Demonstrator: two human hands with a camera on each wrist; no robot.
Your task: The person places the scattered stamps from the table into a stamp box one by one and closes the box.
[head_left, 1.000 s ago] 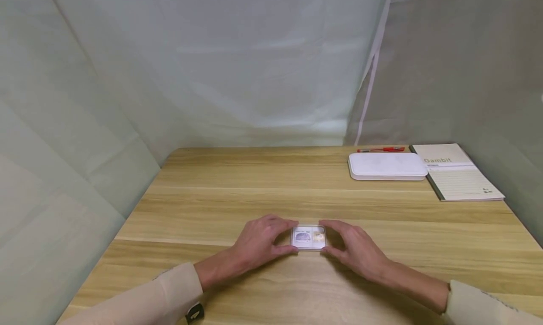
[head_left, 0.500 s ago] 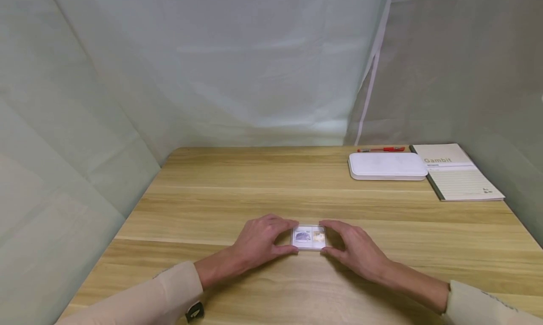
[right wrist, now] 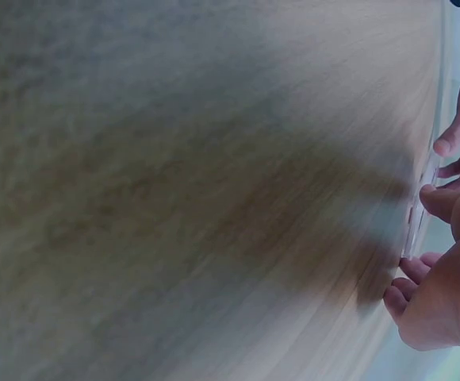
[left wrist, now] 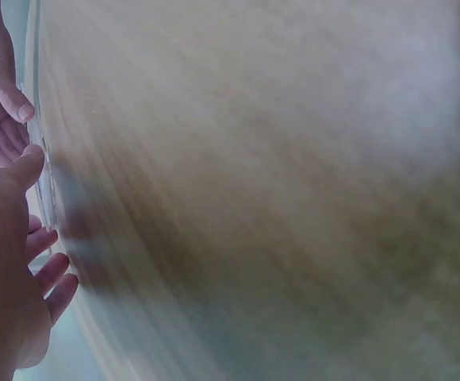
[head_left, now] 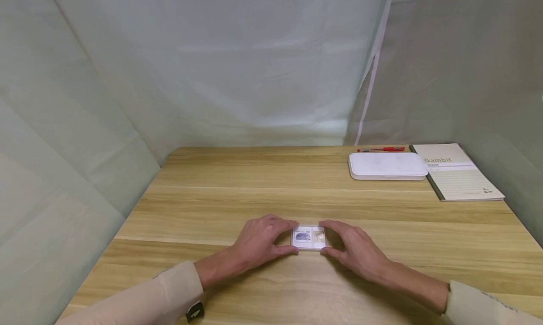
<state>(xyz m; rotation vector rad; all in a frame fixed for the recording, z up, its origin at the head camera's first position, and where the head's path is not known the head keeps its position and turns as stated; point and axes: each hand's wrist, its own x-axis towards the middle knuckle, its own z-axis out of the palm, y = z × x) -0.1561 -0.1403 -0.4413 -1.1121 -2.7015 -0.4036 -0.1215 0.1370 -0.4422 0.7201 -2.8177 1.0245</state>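
A small flat clear case (head_left: 308,245) lies low over the table in the head view, its long side running left to right. Two stamp-like pictures show through it, a purple one on the left and a yellowish one on the right. My left hand (head_left: 264,240) grips its left end, thumb on the near edge and forefinger on the far edge. The right end is held the same way by my right hand (head_left: 357,249). Both wrist views catch the case (left wrist: 47,190) edge-on, a thin clear strip (right wrist: 414,226) between the fingers. Whether its underside touches the table is hidden.
At the back right of the wooden table (head_left: 237,183) lies a white oblong box (head_left: 388,166). Behind it is a red pen (head_left: 382,150), and a notebook (head_left: 460,174) lies to its right. Pale cloth sheets (head_left: 263,66) enclose the table's back and sides.
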